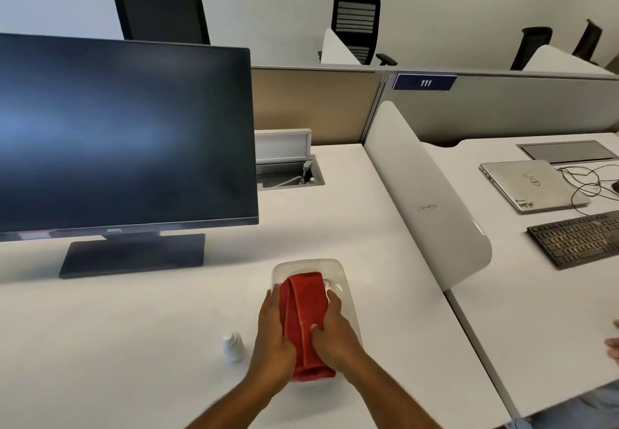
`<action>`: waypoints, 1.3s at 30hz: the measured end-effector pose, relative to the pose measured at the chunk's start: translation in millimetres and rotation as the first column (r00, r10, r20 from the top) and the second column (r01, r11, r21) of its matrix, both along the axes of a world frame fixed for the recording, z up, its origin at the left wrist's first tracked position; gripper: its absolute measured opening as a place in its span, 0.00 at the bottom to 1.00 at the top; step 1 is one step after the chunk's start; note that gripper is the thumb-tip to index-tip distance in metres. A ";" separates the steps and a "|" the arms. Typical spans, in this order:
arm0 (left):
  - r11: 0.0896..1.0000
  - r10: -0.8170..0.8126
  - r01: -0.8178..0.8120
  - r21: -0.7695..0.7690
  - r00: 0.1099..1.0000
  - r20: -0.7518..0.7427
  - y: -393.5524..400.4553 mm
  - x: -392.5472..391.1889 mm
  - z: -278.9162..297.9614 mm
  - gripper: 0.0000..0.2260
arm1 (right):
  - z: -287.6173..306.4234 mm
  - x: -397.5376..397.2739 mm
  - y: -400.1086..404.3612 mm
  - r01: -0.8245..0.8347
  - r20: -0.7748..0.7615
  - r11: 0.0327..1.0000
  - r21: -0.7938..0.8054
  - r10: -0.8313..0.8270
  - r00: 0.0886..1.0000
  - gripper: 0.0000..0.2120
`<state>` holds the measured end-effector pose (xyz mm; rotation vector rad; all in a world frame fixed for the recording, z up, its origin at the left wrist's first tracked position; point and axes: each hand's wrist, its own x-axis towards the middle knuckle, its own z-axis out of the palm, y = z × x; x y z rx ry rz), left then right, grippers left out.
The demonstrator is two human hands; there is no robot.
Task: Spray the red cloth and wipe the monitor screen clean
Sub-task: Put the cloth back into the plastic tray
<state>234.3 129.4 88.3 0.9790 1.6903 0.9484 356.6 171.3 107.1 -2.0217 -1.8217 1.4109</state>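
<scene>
A folded red cloth [305,314] lies lengthwise in a clear plastic tray [338,269] on the white desk. My left hand [273,334] grips the cloth's left side and my right hand [331,328] grips its right side, thumb on top. A small white spray bottle [232,345] stands on the desk just left of my left hand. The dark monitor screen [124,137] stands at the left on its flat black base [132,254], switched off.
A white curved divider [425,194] separates this desk from the right one, which holds a closed laptop [529,185], cables and a black keyboard [579,239]. An open cable hatch [288,167] sits behind the monitor. Another person's hand [613,345] shows at the right edge.
</scene>
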 end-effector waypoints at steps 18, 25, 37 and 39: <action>0.987 -0.161 0.160 -0.031 0.986 -0.037 -5.0 -12.2 -13.6 0.32 | -6.0 7.8 3.5 -0.397 0.349 0.913 0.092 0.344 0.872 0.42; 0.985 -0.174 0.174 -0.011 0.984 -0.042 -5.9 -11.1 -11.4 0.31 | -13.6 15.0 -0.4 -0.609 0.457 0.786 0.102 0.507 0.731 0.57; 0.967 -0.237 0.235 -0.099 0.972 -0.007 -11.1 -12.9 13.3 0.33 | -29.2 12.4 11.9 -0.665 0.477 0.738 0.118 0.545 0.690 0.60; 0.968 -0.240 0.238 -0.086 0.971 -0.015 -13.1 -10.2 26.5 0.36 | -16.6 13.1 10.8 -0.656 0.444 0.747 0.111 0.553 0.705 0.59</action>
